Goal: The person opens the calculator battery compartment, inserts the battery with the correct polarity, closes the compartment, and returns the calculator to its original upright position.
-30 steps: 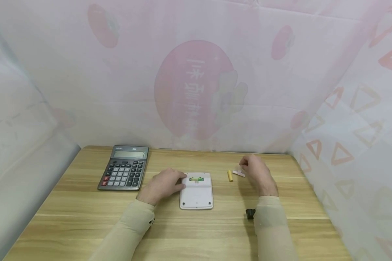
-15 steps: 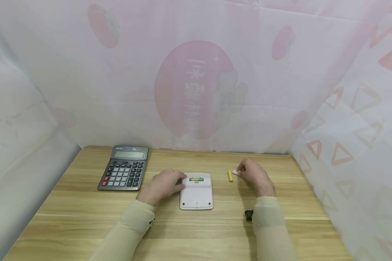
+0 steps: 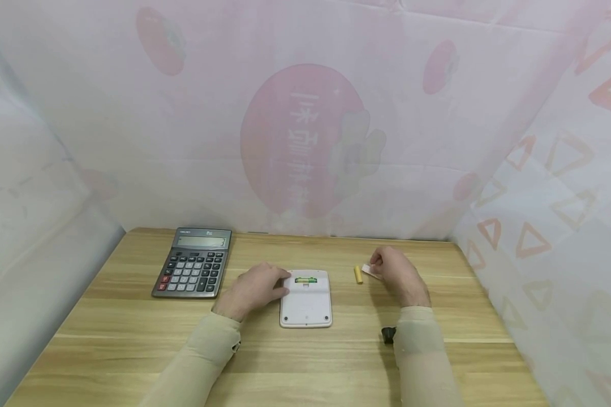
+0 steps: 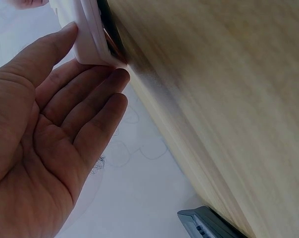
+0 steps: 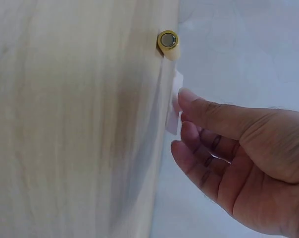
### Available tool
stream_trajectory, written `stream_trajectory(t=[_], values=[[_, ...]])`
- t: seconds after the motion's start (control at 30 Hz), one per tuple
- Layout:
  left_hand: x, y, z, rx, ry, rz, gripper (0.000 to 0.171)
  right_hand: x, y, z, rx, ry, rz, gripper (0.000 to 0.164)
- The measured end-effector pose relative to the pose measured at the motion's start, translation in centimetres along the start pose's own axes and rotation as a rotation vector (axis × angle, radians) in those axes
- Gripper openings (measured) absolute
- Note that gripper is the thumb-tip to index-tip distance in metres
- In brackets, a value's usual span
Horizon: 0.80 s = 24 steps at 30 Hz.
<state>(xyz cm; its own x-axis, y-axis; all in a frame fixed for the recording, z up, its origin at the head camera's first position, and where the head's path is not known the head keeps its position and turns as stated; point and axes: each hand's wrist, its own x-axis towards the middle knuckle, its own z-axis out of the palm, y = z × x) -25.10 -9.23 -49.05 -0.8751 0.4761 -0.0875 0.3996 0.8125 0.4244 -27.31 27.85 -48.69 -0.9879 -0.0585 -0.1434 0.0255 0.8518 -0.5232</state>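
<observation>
A white calculator-like device [image 3: 306, 308] lies face down in the head view, its small battery slot [image 3: 306, 280] uncovered and showing green. Against its left edge rests my left hand [image 3: 253, 288]; in the left wrist view the thumb [image 4: 58, 43] touches the device's side and the loosely bent fingers lie by its corner. My right hand [image 3: 398, 274] pinches a small white battery cover [image 5: 173, 122] between thumb and forefinger, low over the table or touching it. Just left of that cover, a yellow battery [image 3: 358, 275] lies on the wood.
A grey calculator [image 3: 192, 263] lies face up at the left of the wooden table [image 3: 305, 367]. Beside my right sleeve sits a small black object [image 3: 388, 334], partly hidden. Patterned white curtains [image 3: 412, 169] stand behind the table and along both sides.
My right hand has come slightly down and left onto the battery cover and now pinches it; the cover has turned a little. The left hand and the white device stay put.
</observation>
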Motion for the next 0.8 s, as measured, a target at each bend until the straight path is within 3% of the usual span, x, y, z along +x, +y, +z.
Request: stream_trajectory(t=[0.2,0.5,0.8], values=[[0.0,0.0,0.0,0.0,0.004,0.01,0.037,0.3,-0.5,-0.3,-0.033,-0.017,-0.037,0.005],[0.1,0.0,0.2,0.0,0.003,0.001,0.036,1.3,-1.0,-0.6,-0.033,0.03,-0.192,0.007],[0.0,0.0,0.1,0.005,0.006,-0.001,0.038,1.0,-3.3,-0.7,-0.044,0.028,-0.217,0.008]])
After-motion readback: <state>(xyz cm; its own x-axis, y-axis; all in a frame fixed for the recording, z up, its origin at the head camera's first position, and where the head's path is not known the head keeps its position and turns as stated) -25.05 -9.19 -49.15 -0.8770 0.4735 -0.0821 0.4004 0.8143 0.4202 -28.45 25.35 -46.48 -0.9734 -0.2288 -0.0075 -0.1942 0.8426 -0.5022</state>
